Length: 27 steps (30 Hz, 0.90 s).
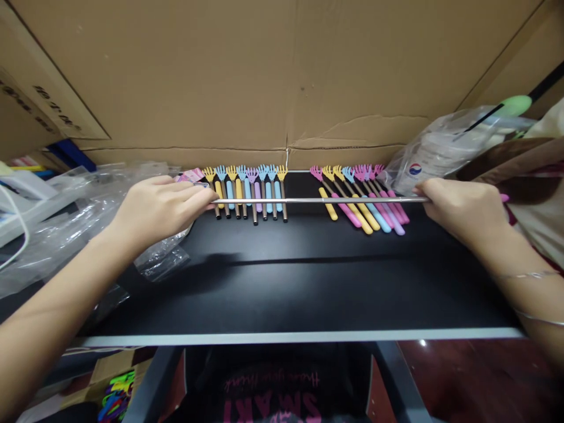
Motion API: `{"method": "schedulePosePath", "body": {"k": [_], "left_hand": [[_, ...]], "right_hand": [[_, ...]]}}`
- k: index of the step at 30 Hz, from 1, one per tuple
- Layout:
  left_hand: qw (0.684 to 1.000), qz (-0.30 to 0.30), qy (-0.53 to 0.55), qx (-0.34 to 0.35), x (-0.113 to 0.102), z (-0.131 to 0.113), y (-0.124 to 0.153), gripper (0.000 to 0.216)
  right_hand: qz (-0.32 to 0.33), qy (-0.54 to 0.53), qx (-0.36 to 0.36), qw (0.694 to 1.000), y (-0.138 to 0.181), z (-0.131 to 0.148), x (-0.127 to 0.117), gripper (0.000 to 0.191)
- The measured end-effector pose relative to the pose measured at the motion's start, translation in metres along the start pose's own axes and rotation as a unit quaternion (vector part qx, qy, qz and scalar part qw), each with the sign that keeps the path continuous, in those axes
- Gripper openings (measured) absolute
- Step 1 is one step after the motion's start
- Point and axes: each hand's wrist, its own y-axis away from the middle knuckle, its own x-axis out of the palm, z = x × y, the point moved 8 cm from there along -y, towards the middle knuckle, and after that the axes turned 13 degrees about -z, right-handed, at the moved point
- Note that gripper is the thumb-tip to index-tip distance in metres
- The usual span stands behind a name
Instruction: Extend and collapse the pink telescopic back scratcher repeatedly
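Note:
My left hand (161, 205) and my right hand (465, 212) hold the two ends of a thin silver telescopic rod (321, 200), stretched out level above a black table (308, 282). The left fingers pinch the rod's left end; a pink handle tip shows past my right hand. Behind the rod lie two rows of small back scratchers with claw heads: a left group (249, 191) with yellow, blue and purple grips, and a right group (361, 202) with pink, yellow and blue grips.
A large cardboard wall (282, 76) stands behind the table. Crumpled clear plastic bags (66, 229) lie at the left, a filled plastic bag (440, 153) at the right. The table's grey front edge (299, 338) runs below.

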Motion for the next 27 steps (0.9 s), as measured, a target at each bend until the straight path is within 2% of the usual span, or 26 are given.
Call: {"method": "schedulePosePath", "body": {"k": [6,11,14,18,23,27], "left_hand": [[0.999,0.009,-0.02,0.035,0.011,-0.002,0.017,0.033],[0.998,0.003,-0.053,0.038,0.013,0.005,0.025,0.027],[0.999,-0.007,-0.03,0.041,0.014,0.005,0.025,0.027],[1.0,0.003,-0.003,0.019,0.018,0.008,0.025,0.028],[1.0,0.003,0.027,-0.001,0.018,0.008,0.028,0.027],[0.998,0.025,0.052,0.002,0.025,0.001,0.033,0.023]], "right_hand": [[0.049,-0.013,0.006,0.999,0.008,-0.009,0.017,0.02],[0.042,-0.004,0.021,0.999,0.011,-0.024,0.021,0.02],[0.058,0.002,0.026,0.998,0.012,-0.03,0.03,0.017],[0.065,-0.008,0.021,0.998,0.011,-0.028,0.034,0.014],[0.055,-0.014,0.025,0.998,0.011,-0.025,0.028,0.01],[0.1,-0.039,0.019,0.994,0.014,-0.018,0.033,0.01]]}}
